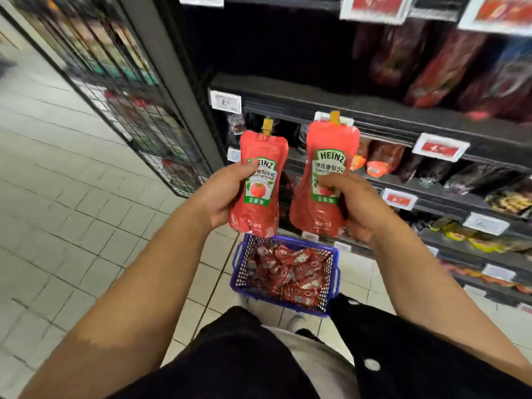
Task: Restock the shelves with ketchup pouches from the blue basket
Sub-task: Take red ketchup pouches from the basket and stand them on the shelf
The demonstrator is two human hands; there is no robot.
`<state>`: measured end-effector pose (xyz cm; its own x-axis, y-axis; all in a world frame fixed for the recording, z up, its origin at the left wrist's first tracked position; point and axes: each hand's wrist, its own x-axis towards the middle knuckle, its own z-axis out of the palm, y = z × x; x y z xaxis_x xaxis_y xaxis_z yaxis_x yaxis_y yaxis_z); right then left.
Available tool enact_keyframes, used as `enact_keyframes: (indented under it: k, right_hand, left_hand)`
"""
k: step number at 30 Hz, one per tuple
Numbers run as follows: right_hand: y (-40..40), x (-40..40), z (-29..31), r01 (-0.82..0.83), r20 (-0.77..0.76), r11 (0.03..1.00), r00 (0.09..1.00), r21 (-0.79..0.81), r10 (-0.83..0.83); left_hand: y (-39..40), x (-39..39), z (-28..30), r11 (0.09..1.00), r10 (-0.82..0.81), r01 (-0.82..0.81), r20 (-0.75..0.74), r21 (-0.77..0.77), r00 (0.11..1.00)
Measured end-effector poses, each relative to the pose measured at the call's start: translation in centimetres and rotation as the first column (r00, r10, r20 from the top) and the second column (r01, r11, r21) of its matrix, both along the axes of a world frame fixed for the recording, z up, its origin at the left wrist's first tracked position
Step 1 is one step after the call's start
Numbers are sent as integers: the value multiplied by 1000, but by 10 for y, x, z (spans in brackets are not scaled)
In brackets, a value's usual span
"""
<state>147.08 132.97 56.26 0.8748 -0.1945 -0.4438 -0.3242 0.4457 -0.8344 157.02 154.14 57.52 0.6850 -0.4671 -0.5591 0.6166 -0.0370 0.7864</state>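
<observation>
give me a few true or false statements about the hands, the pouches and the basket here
1. Each hand holds one ketchup pouch: left hand on the left pouch, right hand on the right pouch. True.
2. The basket is green. False: it is blue.
3. The basket sits on a shelf. False: it is on the floor.
4. Both pouches have their spouts up. True.
5. The basket holds red packets. True.

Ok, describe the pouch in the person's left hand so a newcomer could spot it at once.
Find the blue basket on the tiled floor, then look straight above its far-left corner. There the left hand grips a red ketchup pouch, upright, yellow cap up. Unlike the second pouch beside it, its tomato picture shows uncovered.
</observation>
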Motion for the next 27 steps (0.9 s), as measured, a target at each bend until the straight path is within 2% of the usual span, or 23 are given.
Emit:
enact_keyframes:
  k: [5,8,11,17,22,27]
  right_hand:
    - [4,21,64,-36,188,975,979,-219,79]
    - [8,37,97,-26,262,937,957,-348,123]
    - [13,57,122,15,314,914,941,-405,123]
    - [30,109,162,170,382,890,924,-423,4]
    - [46,158,193,251,405,858,913,-449,-55]
    - [61,196,205,353,421,849,890,-394,-174]
  left_hand:
    - [2,27,51,996,10,11,240,-86,971]
    - [3,48,74,986,22,33,323,-166,946]
    - [3,76,96,972,49,46,389,-232,920]
    - [11,155,139,946,50,121,506,-301,861]
    - [11,227,168,924,22,185,531,-334,847]
    - [-5,286,188,918,19,207,558,-338,830]
